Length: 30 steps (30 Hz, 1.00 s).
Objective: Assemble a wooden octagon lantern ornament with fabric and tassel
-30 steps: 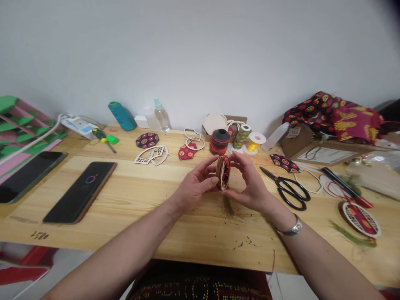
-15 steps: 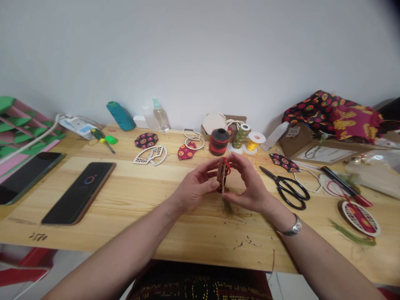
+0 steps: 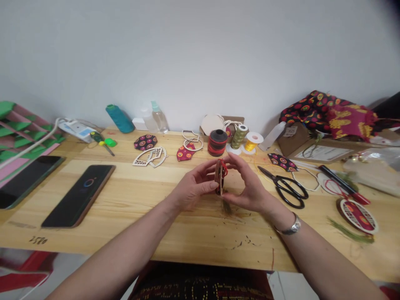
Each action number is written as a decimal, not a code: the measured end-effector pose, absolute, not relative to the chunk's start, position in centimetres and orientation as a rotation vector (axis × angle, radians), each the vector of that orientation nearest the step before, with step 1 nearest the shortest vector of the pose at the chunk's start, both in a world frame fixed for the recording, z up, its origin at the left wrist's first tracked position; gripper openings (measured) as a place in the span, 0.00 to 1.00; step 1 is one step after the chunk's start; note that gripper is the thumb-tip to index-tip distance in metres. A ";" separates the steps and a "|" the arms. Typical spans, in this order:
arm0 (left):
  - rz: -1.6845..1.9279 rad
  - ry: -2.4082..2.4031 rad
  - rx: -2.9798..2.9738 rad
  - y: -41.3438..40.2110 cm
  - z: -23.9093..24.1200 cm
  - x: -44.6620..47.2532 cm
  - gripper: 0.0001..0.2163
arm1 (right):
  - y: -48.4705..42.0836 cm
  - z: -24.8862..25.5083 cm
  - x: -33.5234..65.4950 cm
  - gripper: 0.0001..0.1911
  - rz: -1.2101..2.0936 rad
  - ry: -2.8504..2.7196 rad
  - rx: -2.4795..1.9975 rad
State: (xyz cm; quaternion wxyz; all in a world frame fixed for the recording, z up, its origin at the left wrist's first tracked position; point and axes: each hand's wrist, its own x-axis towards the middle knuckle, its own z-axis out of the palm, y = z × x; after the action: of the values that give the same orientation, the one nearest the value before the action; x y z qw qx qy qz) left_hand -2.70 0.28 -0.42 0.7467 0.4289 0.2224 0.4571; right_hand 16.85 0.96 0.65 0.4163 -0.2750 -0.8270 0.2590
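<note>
Between my two hands a small pendant point(image 3: 219, 178) stands edge-on, with wooden-looking sides, a red cord at its top and a green tassel point(image 3: 226, 206) below. My left hand point(image 3: 194, 186) grips its left side, thumb on the near face and fingers behind. On the other side my right hand point(image 3: 246, 187) holds the edge, thumb low and fingertips at the top. The pendant's faces are mostly hidden by its angle. Black-handled scissors point(image 3: 286, 187) lie to the right of my right hand. A finished-looking oval pendant point(image 3: 358, 216) with a green tassel lies farther right.
Behind my hands stand a red-and-black thread spool point(image 3: 218, 142), a green thread cone point(image 3: 240, 137) and a yellow spool point(image 3: 251, 143). Wooden cut-outs point(image 3: 150, 157) and fabric pieces lie back left. Two phones point(image 3: 79, 195) rest at left. A cardboard box point(image 3: 312, 148) with cloth is back right.
The pendant has turned slightly in my hands, which keep their hold on it. The view has shifted a little; the things on the table stay where they were.
</note>
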 end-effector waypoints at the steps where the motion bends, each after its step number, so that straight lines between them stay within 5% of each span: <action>1: 0.999 0.496 0.933 0.3 -0.4 -2.7 0.24 | 1.0 0.7 16.8 0.48 0.653 -2.077 -0.687; 30: 1.009 0.572 0.809 0.2 -0.2 -2.4 0.23 | 1.0 0.6 16.8 0.50 0.773 -2.067 -0.706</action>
State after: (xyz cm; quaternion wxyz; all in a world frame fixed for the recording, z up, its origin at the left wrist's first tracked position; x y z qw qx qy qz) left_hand -2.42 0.20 -0.20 0.7602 0.3715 0.2629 0.4637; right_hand 16.76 1.02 0.57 0.4009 -0.2792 -0.8173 0.3055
